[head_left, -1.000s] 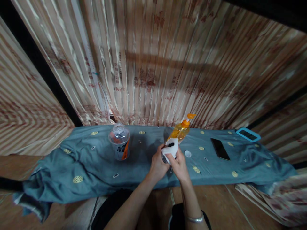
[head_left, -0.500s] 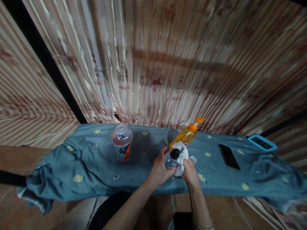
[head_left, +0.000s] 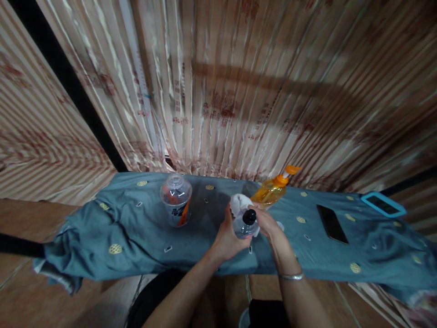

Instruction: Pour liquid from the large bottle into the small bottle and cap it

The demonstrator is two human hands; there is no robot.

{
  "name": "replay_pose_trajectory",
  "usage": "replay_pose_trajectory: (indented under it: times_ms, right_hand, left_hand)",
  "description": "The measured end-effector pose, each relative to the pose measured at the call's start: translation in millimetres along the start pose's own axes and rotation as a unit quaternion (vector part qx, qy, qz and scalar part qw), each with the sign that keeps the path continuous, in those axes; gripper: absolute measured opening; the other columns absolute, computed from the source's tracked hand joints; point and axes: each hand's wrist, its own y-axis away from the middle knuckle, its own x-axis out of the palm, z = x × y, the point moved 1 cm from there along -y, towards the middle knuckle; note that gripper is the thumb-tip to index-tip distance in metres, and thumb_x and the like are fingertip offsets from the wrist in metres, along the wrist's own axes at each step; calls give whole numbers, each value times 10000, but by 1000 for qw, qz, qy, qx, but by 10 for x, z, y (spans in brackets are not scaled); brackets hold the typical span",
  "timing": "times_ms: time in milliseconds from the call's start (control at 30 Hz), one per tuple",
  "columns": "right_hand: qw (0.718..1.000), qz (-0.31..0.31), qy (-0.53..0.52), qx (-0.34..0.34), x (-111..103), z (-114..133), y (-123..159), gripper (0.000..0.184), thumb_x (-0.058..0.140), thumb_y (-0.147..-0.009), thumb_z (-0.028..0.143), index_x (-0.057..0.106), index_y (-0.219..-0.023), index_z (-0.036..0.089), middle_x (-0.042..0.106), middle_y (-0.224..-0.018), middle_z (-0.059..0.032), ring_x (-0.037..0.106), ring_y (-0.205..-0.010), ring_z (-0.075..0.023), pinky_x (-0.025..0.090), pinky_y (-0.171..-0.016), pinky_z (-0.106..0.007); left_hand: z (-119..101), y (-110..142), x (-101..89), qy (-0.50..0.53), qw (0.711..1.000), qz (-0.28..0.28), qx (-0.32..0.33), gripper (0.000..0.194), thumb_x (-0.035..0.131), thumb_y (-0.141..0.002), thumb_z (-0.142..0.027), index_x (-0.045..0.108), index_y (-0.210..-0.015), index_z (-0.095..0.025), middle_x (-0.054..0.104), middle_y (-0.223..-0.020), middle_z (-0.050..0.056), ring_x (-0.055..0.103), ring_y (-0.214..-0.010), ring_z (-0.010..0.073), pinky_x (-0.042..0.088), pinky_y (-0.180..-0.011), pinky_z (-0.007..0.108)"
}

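Observation:
My left hand (head_left: pixel 226 239) is wrapped round a clear bottle (head_left: pixel 243 229) with a black cap, held above the cloth-covered table. Against the far side of that bottle lies a white cloth (head_left: pixel 240 202), bunched up. My right hand (head_left: pixel 266 221) closes on the cloth at the bottle's right side, its fingertips partly hidden behind the bottle. Just beyond my right hand stands an orange pump bottle (head_left: pixel 269 192) with yellow-orange liquid; its lower part is hidden.
A clear plastic jar (head_left: pixel 176 202) with an orange and black label stands to the left. A black phone (head_left: pixel 332 224) and a blue-framed device (head_left: pixel 384 204) lie to the right. The table cover (head_left: pixel 136 246) is grey-blue and wrinkled. A striped curtain (head_left: pixel 218 91) hangs behind.
My right hand has moved from the near right of the bottle to its far right. The white cloth has shifted round to the bottle's far left side. The view has turned slightly.

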Motion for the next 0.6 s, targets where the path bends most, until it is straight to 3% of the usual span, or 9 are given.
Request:
replay_pose_trajectory:
  times_ms: [133,267,400,467,600]
  right_hand:
    - [995,-95,-40,1,38,-22,242,334,518,-804,478,566,-807,147,569,-750,21,531,-692,-71,469,-674,-267]
    - [979,-188,-73,-9,90,-159,544,420,485,-799,535,568,-954,154,612,-904,-20,568,-801,-108,476,-764,-328]
    - [972,-229,-49,-6,297,-220,784,558,462,-773,593,519,-1116,156,625,-1037,-68,585,-927,-160,449,-870,-380]
    - [969,-246,-3,-11,432,-197,879,617,461,-766,604,477,-1187,154,585,-1159,-95,539,-1067,-189,383,-972,-384]
    - [956,-260,99,-90,611,-95,968,636,448,-793,551,349,-1310,194,305,-1450,-69,261,-1337,-165,146,-1127,-327]
  left_hand:
    - [12,28,72,22,1000,17,11,1056,690,-600,-89,38,-1419,-224,597,-1206,78,616,-1037,209,498,-908,346]
    - [-5,47,103,35,999,16,15,1056,684,-620,-95,19,-1429,-228,617,-1168,56,619,-1033,194,479,-940,355]
    - [22,46,96,27,999,3,30,1051,691,-639,-137,7,-1434,-206,609,-1175,75,609,-1047,201,472,-945,363]
    - [59,36,107,26,999,-7,44,1016,678,-680,-179,4,-1439,-201,596,-1204,86,593,-1077,210,462,-959,378]
    - [135,13,178,41,999,-12,16,781,610,-777,-247,176,-1426,-254,613,-1202,60,607,-1064,230,480,-945,382]
